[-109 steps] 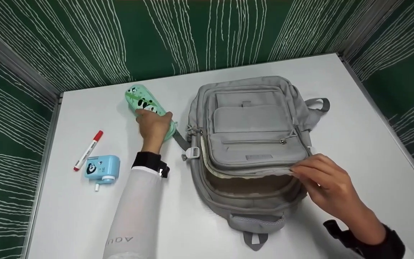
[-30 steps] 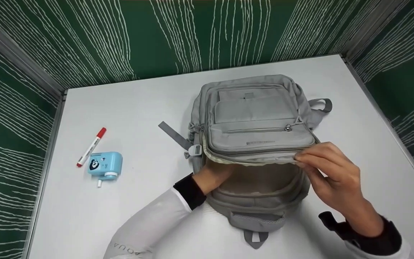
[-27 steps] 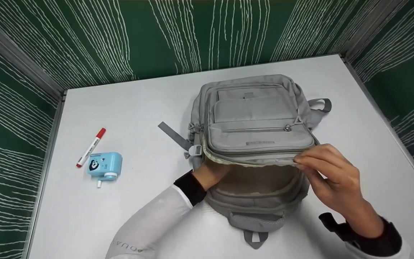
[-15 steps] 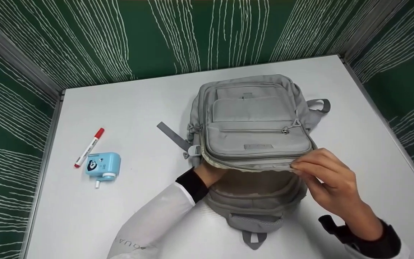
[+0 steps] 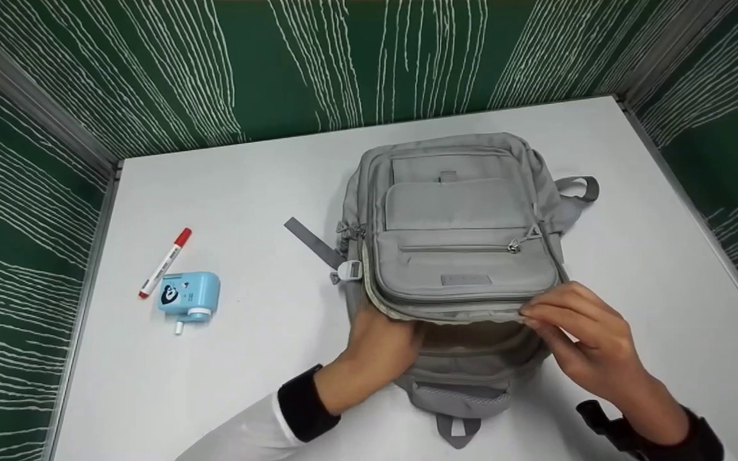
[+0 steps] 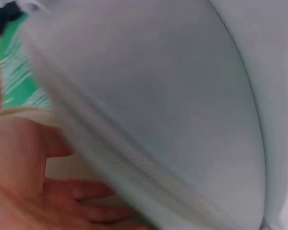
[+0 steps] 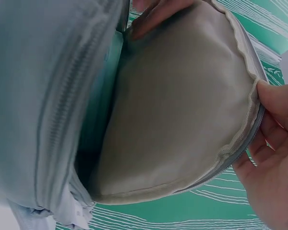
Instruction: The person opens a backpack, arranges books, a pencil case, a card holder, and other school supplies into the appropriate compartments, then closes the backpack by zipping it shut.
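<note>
A grey backpack [image 5: 465, 205] lies on the table with its main compartment unzipped. My right hand [image 5: 590, 342] pinches the edge of the front flap [image 7: 182, 100] between thumb and fingers and holds it up. At the left of the opening is my left hand [image 5: 378, 346], its fingers reaching under the flap. The left wrist view shows that hand's fingers [image 6: 93, 189] loosely extended, with nothing gripped. Inside the bag, a teal-green pencil case [image 7: 101, 105] shows in the right wrist view, partly covered by the lining.
On the table's left side lie a red-capped white marker [image 5: 165, 264] and a light-blue crank pencil sharpener [image 5: 191, 293] with a panda print. A loose grey strap [image 5: 311, 242] sticks out left of the bag. Green walls with white lines stand behind and beside the white table [image 5: 234, 186].
My left hand carried the green pencil case from the table into the backpack. It has now drawn back partly, without the case. My right hand keeps hold of the flap, slightly lower.
</note>
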Motion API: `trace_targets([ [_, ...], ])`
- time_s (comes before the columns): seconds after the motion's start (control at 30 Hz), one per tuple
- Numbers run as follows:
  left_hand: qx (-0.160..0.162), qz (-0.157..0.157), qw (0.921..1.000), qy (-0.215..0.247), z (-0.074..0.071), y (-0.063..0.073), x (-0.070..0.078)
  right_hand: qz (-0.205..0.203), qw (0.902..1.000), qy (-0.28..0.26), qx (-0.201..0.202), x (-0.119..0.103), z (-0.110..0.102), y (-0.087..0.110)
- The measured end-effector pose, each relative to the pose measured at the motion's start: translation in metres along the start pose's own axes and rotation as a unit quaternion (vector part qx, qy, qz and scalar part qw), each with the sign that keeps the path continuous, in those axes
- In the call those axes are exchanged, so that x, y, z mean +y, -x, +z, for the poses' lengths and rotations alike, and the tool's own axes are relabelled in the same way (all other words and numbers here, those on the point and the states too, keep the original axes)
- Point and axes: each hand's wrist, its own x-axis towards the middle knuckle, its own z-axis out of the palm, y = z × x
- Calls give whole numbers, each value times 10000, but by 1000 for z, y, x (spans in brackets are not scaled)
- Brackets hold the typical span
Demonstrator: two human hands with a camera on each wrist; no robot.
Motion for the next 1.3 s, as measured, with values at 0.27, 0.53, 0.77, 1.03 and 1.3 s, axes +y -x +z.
trace_targets([
  [0.27, 886, 43, 9927, -815, -38, 34, -21, 67, 9999, -40, -90, 2, 0, 14],
  [0.53, 1330, -1032, 9849, -402, -85, 46, -87, 111, 9998, 41, -189, 4, 0, 24],
  [0.77, 726, -1805, 9756, -1014, -123, 64, -163, 307, 9984, 226, -409, -2, -1, 26],
  [1.03, -63, -2643, 9581, -1106, -140, 91, -223, 391, 9971, 309, -570, -6, 1, 28],
  [1.3, -967, -2912, 9497, -623, -147, 102, -242, 555, 9958, 325, -654, -8, 0, 34],
])
